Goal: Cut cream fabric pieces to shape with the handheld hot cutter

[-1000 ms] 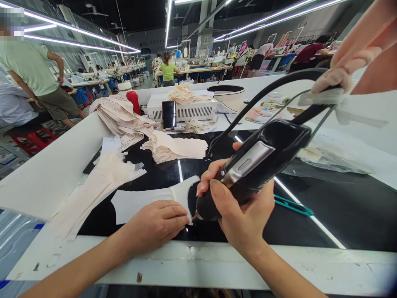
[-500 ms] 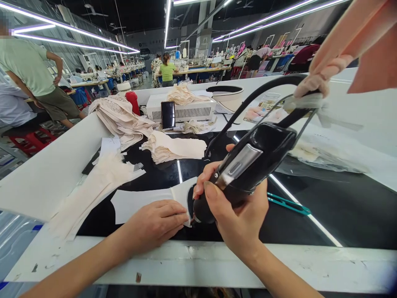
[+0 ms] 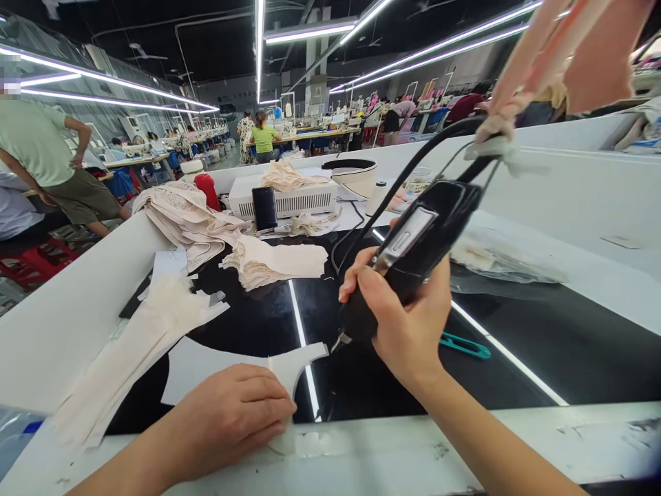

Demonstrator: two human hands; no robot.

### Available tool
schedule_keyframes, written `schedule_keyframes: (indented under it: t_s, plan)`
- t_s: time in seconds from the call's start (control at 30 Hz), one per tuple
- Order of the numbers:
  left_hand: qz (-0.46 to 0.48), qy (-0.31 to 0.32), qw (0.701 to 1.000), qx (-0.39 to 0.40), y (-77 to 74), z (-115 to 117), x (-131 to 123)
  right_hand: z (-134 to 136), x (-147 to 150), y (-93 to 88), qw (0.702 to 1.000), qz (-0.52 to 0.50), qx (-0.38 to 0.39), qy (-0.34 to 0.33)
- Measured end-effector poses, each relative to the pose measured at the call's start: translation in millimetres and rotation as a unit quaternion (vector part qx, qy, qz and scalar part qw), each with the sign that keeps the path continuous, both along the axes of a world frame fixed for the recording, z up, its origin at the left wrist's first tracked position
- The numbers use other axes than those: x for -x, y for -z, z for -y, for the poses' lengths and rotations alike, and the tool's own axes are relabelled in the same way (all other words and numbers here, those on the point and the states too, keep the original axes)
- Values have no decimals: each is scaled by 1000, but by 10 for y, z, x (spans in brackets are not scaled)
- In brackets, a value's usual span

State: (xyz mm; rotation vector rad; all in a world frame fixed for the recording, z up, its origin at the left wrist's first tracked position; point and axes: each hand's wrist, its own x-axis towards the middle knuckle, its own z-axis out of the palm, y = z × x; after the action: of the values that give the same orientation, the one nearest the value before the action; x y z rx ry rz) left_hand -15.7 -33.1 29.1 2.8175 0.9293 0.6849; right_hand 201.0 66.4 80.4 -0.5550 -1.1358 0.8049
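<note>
My right hand is wrapped round a black corded hand tool with a silver plate on its side. Its pointed metal tip faces down and left, just right of the white piece's upper right corner. My left hand lies palm down, fingers extended, over the near part of a white curved piece. That piece rests on a glossy black board and has a seam-like line across it. A twisted pink cloth strip is tied to the tool's upper end.
Cream cut pieces lie stacked beyond my left hand, with more pale strips at left. A teal slotted tool lies to the right. Behind stand a phone and a white vented box. A person stands at far left.
My left hand and the white piece have shifted left and nearer to me. The tool tip, earlier at the piece's near right edge, now stands at its far right corner. The view has shifted.
</note>
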Motion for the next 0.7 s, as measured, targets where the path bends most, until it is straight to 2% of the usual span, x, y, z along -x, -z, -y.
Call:
schedule_keyframes:
  t_s: [0.13, 0.37, 0.7]
  plan:
    - [9, -23, 998, -61, 0, -173, -134, -126, 20, 60, 1000, 13, -5, 2]
    - [-31, -42, 991, -125, 174, -508, -317, -144, 94, 144, 999, 45, -9, -14]
    - [-60, -59, 990, -110, 279, -538, -300, -148, 104, 191, 997, 73, -16, -3]
